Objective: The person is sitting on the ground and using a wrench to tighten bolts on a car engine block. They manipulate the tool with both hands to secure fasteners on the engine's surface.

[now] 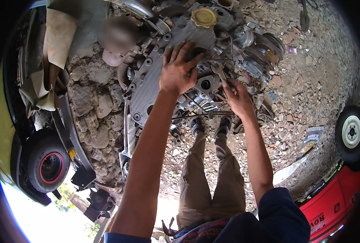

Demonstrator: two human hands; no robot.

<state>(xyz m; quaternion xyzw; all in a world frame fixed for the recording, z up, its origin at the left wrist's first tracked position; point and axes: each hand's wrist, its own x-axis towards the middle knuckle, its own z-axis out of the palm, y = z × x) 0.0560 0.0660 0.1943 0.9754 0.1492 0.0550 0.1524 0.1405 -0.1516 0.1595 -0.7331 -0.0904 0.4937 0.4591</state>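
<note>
In front of me stands a grey metal engine [147, 95] with a long ribbed cover and a round yellow oil filler cap [204, 17] at its far end. My left hand [177, 69] lies on the cover, fingers spread and holding nothing. To the right, my right hand [237, 96] is closed round a metal wrench [218, 70]. The wrench's head points away from me, over the engine's right side. Just left of it sits a metal housing [205, 84] with a dark round opening. Whether the wrench touches a fastener I cannot tell.
A rough stone wall [97, 109] runs along the left, beside a vehicle wheel [46, 161] with a red-ringed rim. Stony ground [297, 93] with rubble spreads to the right. A red vehicle [334, 202] and a white-rimmed wheel [351, 131] stand at the far right.
</note>
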